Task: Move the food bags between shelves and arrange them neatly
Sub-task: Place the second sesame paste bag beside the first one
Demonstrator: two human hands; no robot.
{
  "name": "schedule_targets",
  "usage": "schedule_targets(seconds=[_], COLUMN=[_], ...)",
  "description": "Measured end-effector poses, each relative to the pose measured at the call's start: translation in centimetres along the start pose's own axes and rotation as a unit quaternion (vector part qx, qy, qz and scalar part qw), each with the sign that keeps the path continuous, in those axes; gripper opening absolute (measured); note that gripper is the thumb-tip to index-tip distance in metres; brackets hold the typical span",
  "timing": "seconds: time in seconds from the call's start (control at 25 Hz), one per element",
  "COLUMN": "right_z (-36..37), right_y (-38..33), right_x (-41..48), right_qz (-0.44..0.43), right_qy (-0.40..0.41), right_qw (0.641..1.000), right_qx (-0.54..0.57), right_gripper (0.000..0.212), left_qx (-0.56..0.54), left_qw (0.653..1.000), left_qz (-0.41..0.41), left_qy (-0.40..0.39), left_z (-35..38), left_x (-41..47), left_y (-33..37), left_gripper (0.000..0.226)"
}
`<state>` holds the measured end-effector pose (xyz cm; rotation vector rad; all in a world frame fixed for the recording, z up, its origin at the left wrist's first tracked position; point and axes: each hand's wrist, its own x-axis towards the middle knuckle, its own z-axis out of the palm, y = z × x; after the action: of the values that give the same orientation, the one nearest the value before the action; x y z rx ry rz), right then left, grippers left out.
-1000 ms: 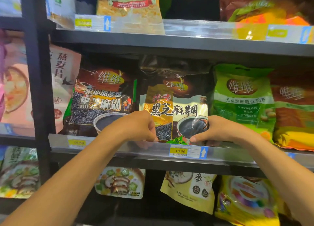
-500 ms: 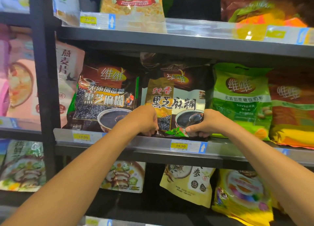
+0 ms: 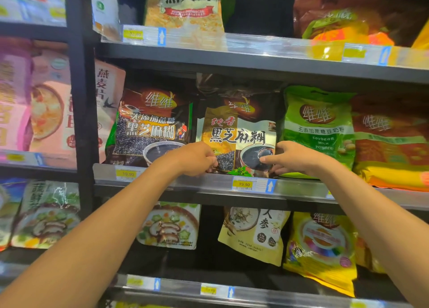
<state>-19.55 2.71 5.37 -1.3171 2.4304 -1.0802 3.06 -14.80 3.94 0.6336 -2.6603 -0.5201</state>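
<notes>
A dark brown and cream sesame paste bag (image 3: 238,131) stands upright in the middle of the middle shelf (image 3: 209,186). My left hand (image 3: 197,158) grips its lower left corner. My right hand (image 3: 291,157) pinches its lower right edge with thumb and fingers. To its left stands a second dark sesame bag (image 3: 151,126), and to its right a green soybean milk powder bag (image 3: 318,129), both close against it. The held bag's top is crumpled under the upper shelf (image 3: 255,62).
An orange-red bag (image 3: 392,143) sits at the far right of the middle shelf. Oatmeal bag (image 3: 185,6) stands on the upper shelf. Lower shelf holds a vegetable soup bag (image 3: 169,226), a cream ginseng bag (image 3: 255,233) and a yellow bag (image 3: 322,249). A black upright post (image 3: 81,99) divides the shelving.
Both hands have stayed on the bottom corners of the middle sesame bag. The bag sits slightly further back and straighter. My right thumb has lifted onto the bag's front.
</notes>
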Motion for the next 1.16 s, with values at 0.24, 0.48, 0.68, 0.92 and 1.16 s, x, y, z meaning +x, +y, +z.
schedule_targets(seconds=[0.24, 0.48, 0.68, 0.92, 1.16], right_z=[0.1, 2.7, 8.4, 16.7, 21.5], right_y=[-1.6, -2.1, 0.7, 5.5, 7.5], right_x=[-3.8, -10.0, -18.5, -25.4, -30.4], right_qz=[-0.019, -0.147, -0.274, -0.202, -0.138], right_qy=[0.084, 0.257, 0.327, 0.276, 0.228], right_qw=[0.988, 0.949, 0.902, 0.938, 0.962], right_qx=[-0.132, -0.111, -0.067, -0.066, -0.057], right_gripper=[0.056, 0.051, 0.029, 0.032, 0.035], left_qx=[0.066, 0.067, 0.084, 0.075, 0.086], left_qw=[0.995, 0.967, 0.920, 0.945, 0.969], left_qz=[0.047, 0.124, 0.191, 0.140, 0.091], left_qy=[0.066, 0.212, 0.332, 0.287, 0.211], left_z=[-0.3, 0.9, 5.3, 11.4, 15.5], left_x=[-4.4, -11.4, -18.5, -25.4, -29.3], left_y=[0.9, -0.1, -4.2, -7.6, -8.8], left_gripper=[0.033, 0.024, 0.019, 0.038, 0.051])
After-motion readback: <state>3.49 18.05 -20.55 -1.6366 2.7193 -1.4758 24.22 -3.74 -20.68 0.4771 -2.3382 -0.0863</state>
